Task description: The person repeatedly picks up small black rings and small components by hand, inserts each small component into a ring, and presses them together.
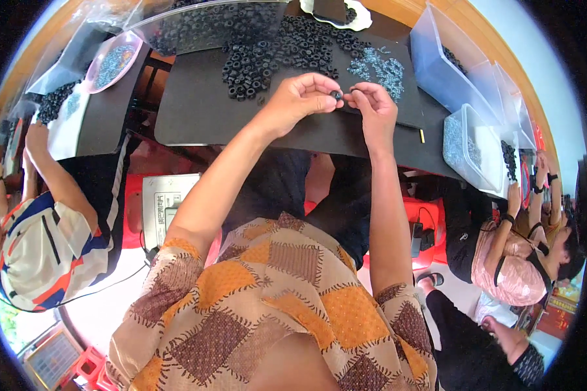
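Over the dark table [195, 117], my left hand [298, 104] pinches a small black ring-shaped part [336, 95] between thumb and fingertips. My right hand [376, 109] is closed in a pinch just beside it, the two sets of fingertips almost meeting. What the right fingers hold is too small and too covered to name. Beyond my hands lies a wide heap of similar black ring-shaped parts [257, 65]. To the right of that heap, small pale-blue clear pieces [381, 70] are scattered on a dark board.
Clear plastic bins [453, 65] stand at the right, with a smaller tub [466, 146] of pale-blue pieces nearer. A large clear container [209, 27] and a white dish [355, 19] are at the back. Co-workers sit on both sides; a pink bowl [114, 62] stands at left.
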### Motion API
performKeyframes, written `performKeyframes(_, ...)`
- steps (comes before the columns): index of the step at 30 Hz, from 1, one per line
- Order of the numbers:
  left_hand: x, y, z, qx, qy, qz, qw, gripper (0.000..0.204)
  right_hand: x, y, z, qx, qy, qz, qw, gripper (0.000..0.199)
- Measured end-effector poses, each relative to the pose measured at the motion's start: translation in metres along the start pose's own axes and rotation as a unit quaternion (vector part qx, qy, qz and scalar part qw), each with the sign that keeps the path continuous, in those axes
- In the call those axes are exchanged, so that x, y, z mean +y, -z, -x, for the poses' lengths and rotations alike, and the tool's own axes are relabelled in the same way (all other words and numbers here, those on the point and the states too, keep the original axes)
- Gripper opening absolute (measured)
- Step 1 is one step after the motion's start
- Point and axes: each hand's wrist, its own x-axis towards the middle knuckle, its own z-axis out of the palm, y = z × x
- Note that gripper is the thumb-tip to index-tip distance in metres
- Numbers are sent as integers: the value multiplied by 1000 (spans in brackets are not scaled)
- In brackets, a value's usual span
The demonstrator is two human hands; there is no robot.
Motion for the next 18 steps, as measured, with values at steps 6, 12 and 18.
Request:
performKeyframes(6,3,-11,40,29,-17,-157,987,22,4,4,0,-19,12,10,1000,10)
performKeyframes(12,-3,-6,49,64,-36,-188,979,23,8,6,1,-24,20,8,999,10)
performKeyframes(18,-2,-5,45,62,-24,-217,974,23,7,5,-1,-18,11,10,1000,10)
